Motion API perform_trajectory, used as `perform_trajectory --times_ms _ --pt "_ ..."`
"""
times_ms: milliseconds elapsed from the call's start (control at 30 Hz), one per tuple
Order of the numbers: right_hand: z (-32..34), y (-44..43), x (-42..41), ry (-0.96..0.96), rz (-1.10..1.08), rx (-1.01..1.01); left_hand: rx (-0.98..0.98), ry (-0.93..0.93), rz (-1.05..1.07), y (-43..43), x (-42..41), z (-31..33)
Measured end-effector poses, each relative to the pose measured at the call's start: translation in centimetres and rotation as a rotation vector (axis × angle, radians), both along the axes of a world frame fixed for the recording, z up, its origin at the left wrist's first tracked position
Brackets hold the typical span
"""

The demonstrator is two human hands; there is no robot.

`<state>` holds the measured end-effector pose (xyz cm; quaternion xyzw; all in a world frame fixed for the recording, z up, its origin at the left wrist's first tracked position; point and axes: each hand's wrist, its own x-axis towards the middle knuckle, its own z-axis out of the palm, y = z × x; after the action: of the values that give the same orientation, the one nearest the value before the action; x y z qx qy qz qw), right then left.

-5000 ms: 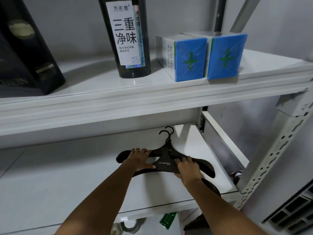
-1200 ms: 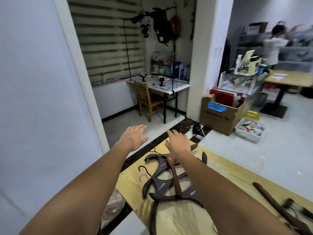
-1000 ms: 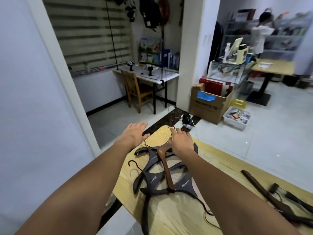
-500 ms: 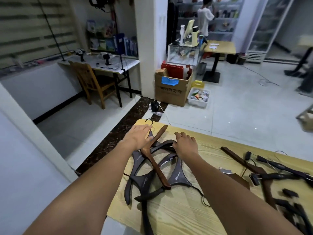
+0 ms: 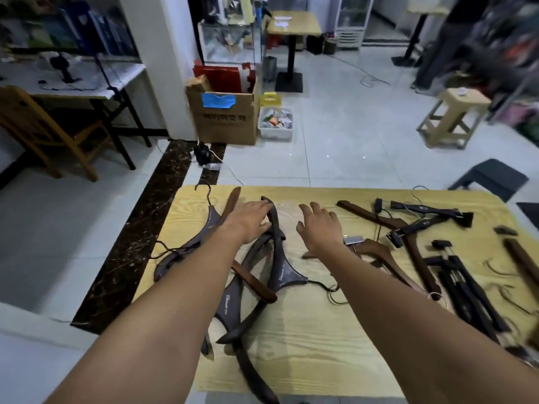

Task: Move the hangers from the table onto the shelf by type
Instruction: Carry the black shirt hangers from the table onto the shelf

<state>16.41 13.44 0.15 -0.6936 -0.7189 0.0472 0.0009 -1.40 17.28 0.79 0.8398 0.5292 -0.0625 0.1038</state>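
Chair: a brown wooden chair stands on the floor at far left, next to a white-topped desk.
Box: a brown cardboard box with blue tape sits on the tiles beyond the table, with a small white plastic bin just beside its right side.
Table: a pale yellow wood-grain table fills the lower middle, and every hanger in view lies on it.
Dark hangers: a heap of dark grey wide-shouldered hangers lies criss-crossed on the table's left part, with thin metal hooks sticking out at the edges.
Red-brown hanger: one red-brown wooden hanger runs slantwise through that heap, partly hidden under the left forearm.
Left hand: the left hand lies palm down on the heap, fingers straight and loose, fingertips at the upper arm of a dark hanger. It grips nothing.
Right hand: the right hand is palm down over bare table just right of the heap, fingers spread and slightly bent. It holds nothing, and whether it touches the wood cannot be told.
Brown hangers: several brown wooden hangers with metal clips lie scattered right of the right wrist.
Black hangers: black clip hangers lie nearer the right edge, blurred.
Stools: a beige plastic stool stands on the floor far right, and a dark grey stool stands near the table's far right corner.
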Motion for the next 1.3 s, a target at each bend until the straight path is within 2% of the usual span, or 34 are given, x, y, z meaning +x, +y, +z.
perform_trajectory --times_ms 133,333,700,867,1133,1300 --pt "-1.7 0.6 1.2 0.013 -0.029 -0.01 -0.007 0.07 -0.074 1.0 2.2 -2.4" --pt "-4.2 2.3 2.9 0.008 0.036 0.002 0.016 0.232 -0.19 4.0 5.0 -5.1" --pt "-8.1 6.9 5.3 0.0 0.072 -0.061 -0.109 0.706 -0.474 9.4 7.0 -8.1" --pt "-8.7 7.5 5.6 -0.046 0.111 -0.055 -0.101 0.719 -0.498 9.2 7.9 -8.6" --pt "-8.0 7.8 6.4 0.038 0.068 -0.022 0.019 0.724 -0.603 9.3 7.3 -7.1" --pt "-6.2 7.7 6.7 0.041 0.087 -0.004 0.078 0.742 -0.516 8.9 5.9 -4.8"
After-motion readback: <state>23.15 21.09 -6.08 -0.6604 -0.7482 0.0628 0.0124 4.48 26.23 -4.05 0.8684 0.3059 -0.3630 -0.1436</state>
